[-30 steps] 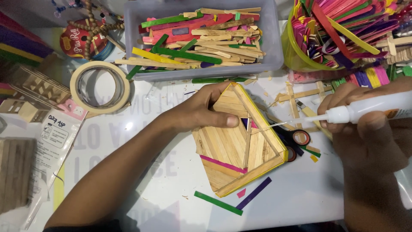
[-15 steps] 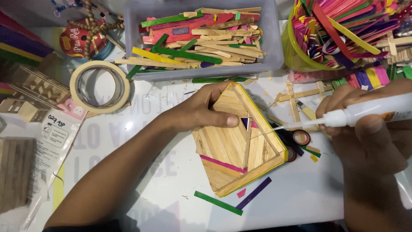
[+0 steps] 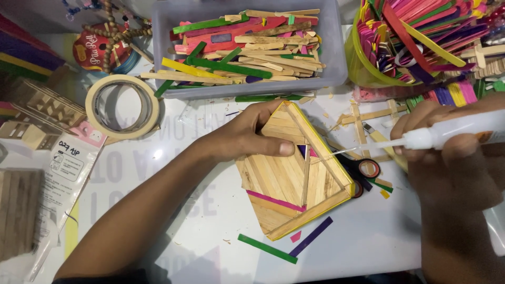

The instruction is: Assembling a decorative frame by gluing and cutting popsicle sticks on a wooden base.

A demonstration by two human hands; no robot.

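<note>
Stick house (image 3: 292, 176) sits mid-table, tilted diamond-wise, roof corner pointing up toward the grey tub (image 3: 244, 50). It is gripped at the upper left edge by the left hand (image 3: 252, 138), thumb pressed flat on the roof slats, likely to keep it steady while glue is laid. Glue bottle (image 3: 452, 131) is clasped in the right hand (image 3: 452, 163), held near horizontal, its fine nozzle aimed at the right roof edge; whether the tip touches cannot be told. Scissors (image 3: 363, 171) are mostly covered by the house, only the handles shown. Loose green stick (image 3: 266, 249) and purple stick (image 3: 311, 236) lie just below the house. Tape roll (image 3: 122, 107) is well to the left. Yellow cup (image 3: 368, 68) of sticks is cut off at the top. Bottle rear end runs off frame.
</note>
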